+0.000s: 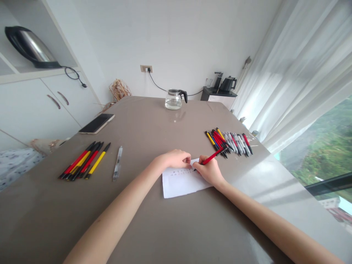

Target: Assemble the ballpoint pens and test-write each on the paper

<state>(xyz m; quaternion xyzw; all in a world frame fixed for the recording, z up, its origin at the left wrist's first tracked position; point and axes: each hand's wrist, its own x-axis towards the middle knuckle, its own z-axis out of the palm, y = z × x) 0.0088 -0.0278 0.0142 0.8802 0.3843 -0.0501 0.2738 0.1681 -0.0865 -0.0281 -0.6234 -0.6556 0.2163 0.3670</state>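
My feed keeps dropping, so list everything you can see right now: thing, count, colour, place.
paper: one, white, table centre, under both hands
red pen: one, in right hand, tip on paper
left pens: about seven, red, yellow, black, table left
clear pen: one, beside left pens
right pens: many, mixed colours, table right
phone: one, black, far left
glass pot: one, clear, far edge
kettle: one, steel, shelf
table: one, grey-brown
left hand: on paper's top edge
right hand: holds red pen

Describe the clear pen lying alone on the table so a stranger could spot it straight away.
Start at the grey-brown table and go to the fan of red, yellow and black pens on its left side. Just right of that fan lies the clear pen, apart from it, the only see-through one there.
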